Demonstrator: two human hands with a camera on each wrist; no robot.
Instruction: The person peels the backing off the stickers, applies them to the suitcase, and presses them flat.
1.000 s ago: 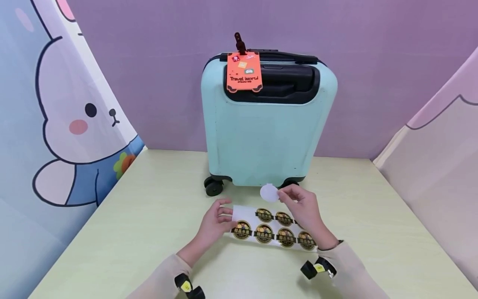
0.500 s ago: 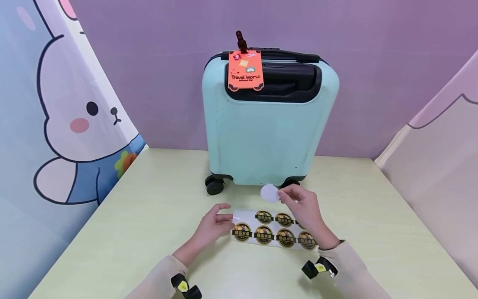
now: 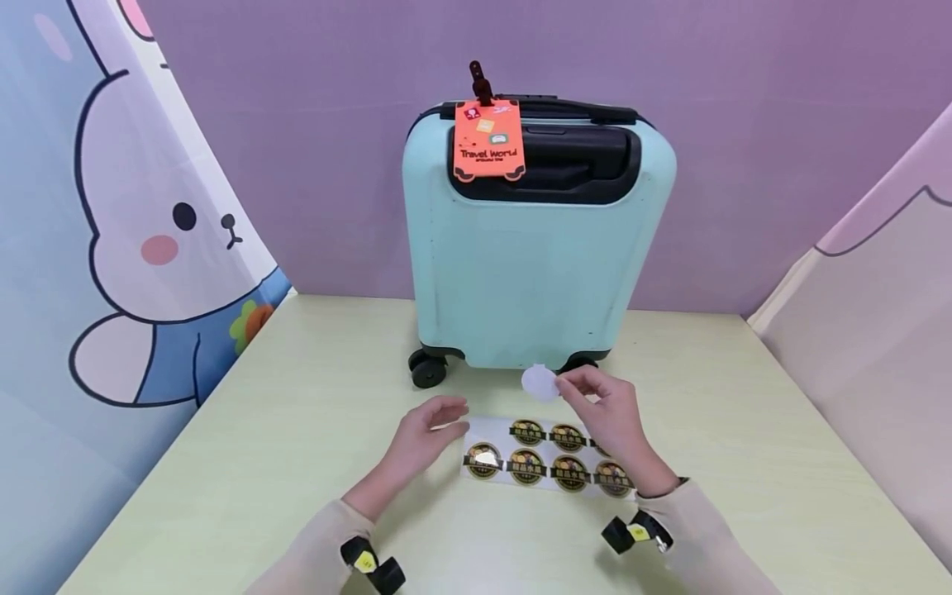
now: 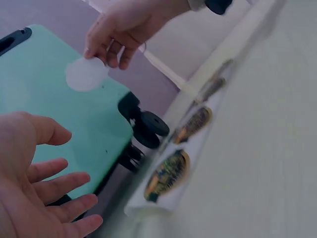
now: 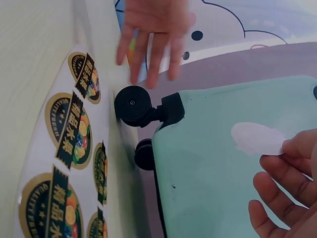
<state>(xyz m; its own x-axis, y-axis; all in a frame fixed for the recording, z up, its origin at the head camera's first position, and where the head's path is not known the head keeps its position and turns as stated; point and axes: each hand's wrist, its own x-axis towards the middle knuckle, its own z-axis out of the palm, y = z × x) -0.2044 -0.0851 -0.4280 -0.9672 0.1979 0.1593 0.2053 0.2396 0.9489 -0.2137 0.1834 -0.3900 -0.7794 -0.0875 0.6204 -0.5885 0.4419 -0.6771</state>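
Note:
Between thumb and fingertips my right hand (image 3: 606, 411) pinches a round sticker (image 3: 539, 383) at its right edge, its plain white back facing me. It is held up in front of the suitcase's lower edge. My left hand (image 4: 42, 183) holds nothing; its fingers are spread and relaxed just left of the sticker sheet (image 3: 487, 426). That white sheet lies on the table under my right forearm and carries two rows of round black-and-gold stickers (image 5: 69, 129) with fruit pictures. Its upper left spot is bare white. My right wrist hides the sheet's right end.
A mint-green suitcase (image 3: 539, 273) stands upright on black wheels (image 3: 427, 369) at the back of the table (image 3: 297, 430). An orange luggage tag (image 3: 488, 139) hangs from its top handle. Purple cloth (image 3: 312, 149) hangs behind, and a rabbit-print curtain (image 3: 126, 198) is at left.
My left hand has let go of the sheet's left edge and lifted away from it. The sheet now lies flat. My right hand keeps the sticker nearly in the same place.

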